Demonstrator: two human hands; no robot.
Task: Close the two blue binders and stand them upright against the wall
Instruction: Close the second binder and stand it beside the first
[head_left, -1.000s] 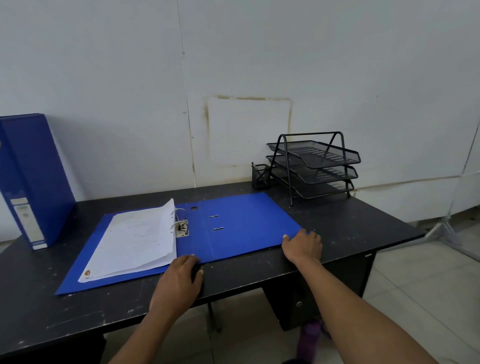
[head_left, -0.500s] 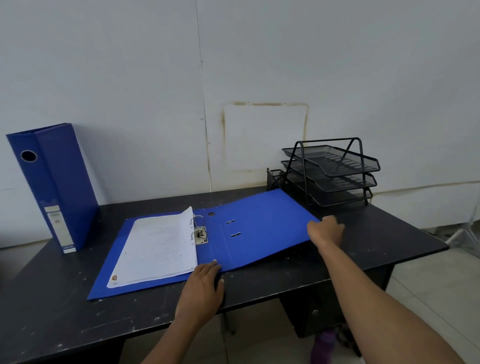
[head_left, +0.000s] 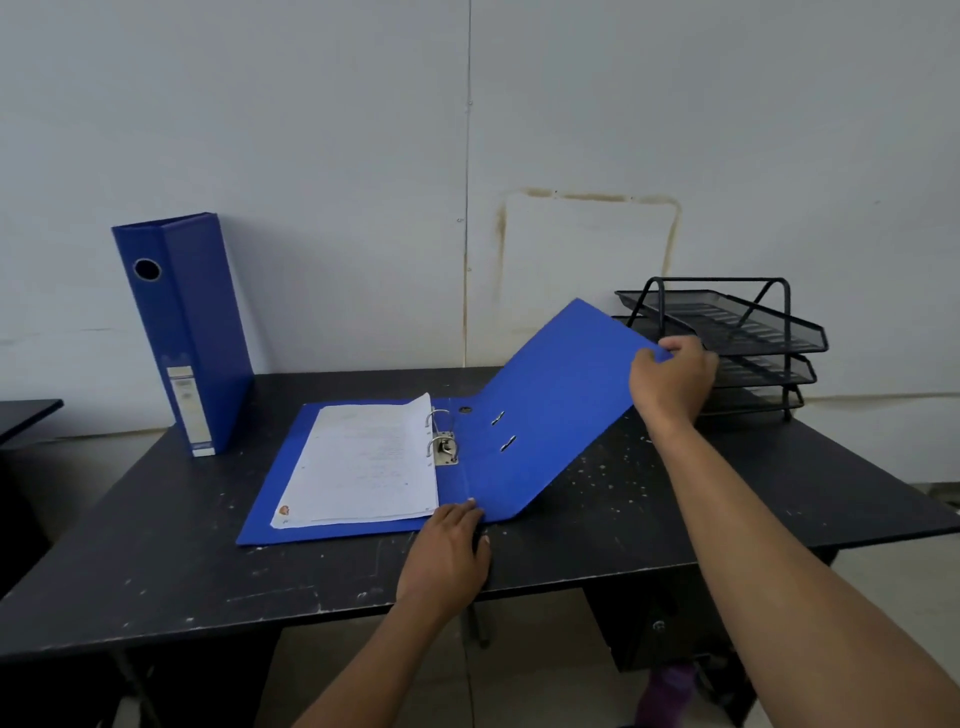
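An open blue binder lies in the middle of the black desk, white papers on its left half held by metal rings. Its right cover is tilted up at roughly forty-five degrees. My right hand grips the cover's outer right edge. My left hand presses flat on the desk at the binder's spine, fingertips touching its front edge. A second blue binder is closed and stands upright at the back left, against the white wall.
A black three-tier mesh letter tray stands at the back right, just behind the raised cover and my right hand. Another dark desk edge shows at far left. Tiled floor lies below the front edge.
My right hand has lifted the binder's right cover from flat on the desk to about halfway up. My left hand stays at the spine. The camera view has shifted left.
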